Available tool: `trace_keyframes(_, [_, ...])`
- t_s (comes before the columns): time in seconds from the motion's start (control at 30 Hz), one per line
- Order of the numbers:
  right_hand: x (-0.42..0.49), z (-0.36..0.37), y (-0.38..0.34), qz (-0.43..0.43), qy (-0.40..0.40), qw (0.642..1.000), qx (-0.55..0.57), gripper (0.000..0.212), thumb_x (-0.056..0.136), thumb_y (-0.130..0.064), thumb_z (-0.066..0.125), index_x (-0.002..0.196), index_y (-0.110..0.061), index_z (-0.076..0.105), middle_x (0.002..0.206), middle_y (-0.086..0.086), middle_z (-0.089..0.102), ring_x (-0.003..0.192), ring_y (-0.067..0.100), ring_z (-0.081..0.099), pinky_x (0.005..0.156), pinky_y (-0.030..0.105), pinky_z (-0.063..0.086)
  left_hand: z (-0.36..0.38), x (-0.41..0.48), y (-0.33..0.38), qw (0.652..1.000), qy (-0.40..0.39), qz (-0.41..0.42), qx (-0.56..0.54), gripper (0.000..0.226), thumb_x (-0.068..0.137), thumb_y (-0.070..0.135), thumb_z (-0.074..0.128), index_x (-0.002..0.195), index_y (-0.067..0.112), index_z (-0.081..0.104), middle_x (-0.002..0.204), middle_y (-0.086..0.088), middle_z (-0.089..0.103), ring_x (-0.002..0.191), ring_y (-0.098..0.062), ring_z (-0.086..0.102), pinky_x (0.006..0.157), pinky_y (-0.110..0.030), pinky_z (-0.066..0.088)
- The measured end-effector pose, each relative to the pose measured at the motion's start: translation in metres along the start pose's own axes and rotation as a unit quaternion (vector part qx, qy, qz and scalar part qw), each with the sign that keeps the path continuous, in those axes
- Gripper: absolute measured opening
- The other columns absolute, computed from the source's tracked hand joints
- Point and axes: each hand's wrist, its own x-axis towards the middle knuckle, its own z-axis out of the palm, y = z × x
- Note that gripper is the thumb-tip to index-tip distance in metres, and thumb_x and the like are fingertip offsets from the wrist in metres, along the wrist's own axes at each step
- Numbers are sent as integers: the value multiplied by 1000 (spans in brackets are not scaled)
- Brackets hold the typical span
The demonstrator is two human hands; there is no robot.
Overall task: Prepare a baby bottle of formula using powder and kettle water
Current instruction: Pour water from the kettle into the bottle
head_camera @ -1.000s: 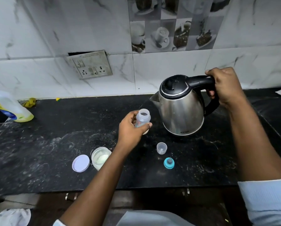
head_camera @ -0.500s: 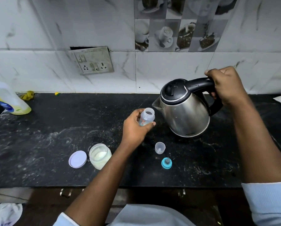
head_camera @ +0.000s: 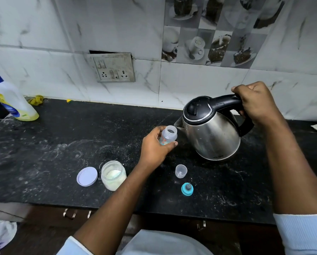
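Observation:
My left hand point(head_camera: 154, 149) grips a small clear baby bottle point(head_camera: 168, 135) with its mouth open, held just above the black counter point(head_camera: 52, 153). My right hand point(head_camera: 256, 103) grips the black handle of a steel kettle point(head_camera: 211, 133), which is tilted left so its spout touches the bottle's rim. An open jar of white formula powder point(head_camera: 113, 175) stands near the front, its lilac lid point(head_camera: 87, 176) lying beside it. A clear bottle cap point(head_camera: 181, 171) and a teal nipple ring point(head_camera: 187, 189) lie in front of the kettle.
A yellow detergent bottle with a blue cap point(head_camera: 12, 100) stands at the far left by the wall. A wall socket plate point(head_camera: 113, 68) is on the tiled backsplash. A yellow cloth scrap point(head_camera: 36, 99) lies at the counter's back edge. Cabinet handles point(head_camera: 70, 213) show below.
The kettle has tipped further left and its spout has met the bottle's mouth. My left hand has held the bottle in about the same spot.

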Motion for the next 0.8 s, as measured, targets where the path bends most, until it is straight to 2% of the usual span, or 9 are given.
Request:
trace_keyframes(0.2, [2,0,-4,-12,-2,1000,-22,56,92,-31,58,57,11,49,37,10,43,34,22,34,43,28,30,0,0,-3,1000,4,5,8,52,75,21,95,118,27,68,108,13,74,99,-6,71,91,-30,59])
trace_keyframes(0.33, [1,1,-6,-12,-6,999,-37,53,93,-29,58,50,2,50,32,4,42,31,21,34,38,25,29,0,-1,-5,1000,1,3,6,52,75,23,95,116,33,64,109,13,73,100,-5,70,90,-26,58])
trace_keyframes(0.43, [1,2,-5,-8,-10,999,-40,52,93,-28,58,48,-3,49,32,3,42,30,20,34,37,24,28,0,-3,-6,1000,-6,-1,4,53,76,23,95,120,29,66,111,13,73,102,-5,69,90,-23,57])
trace_keyframes(0.8, [-2,2,-3,-9,-13,999,-50,52,90,-33,58,51,-1,50,40,13,44,33,22,34,49,31,32,1,-6,-10,1000,-10,-3,-2,51,76,22,94,121,26,69,109,13,75,100,-6,71,89,-24,58])
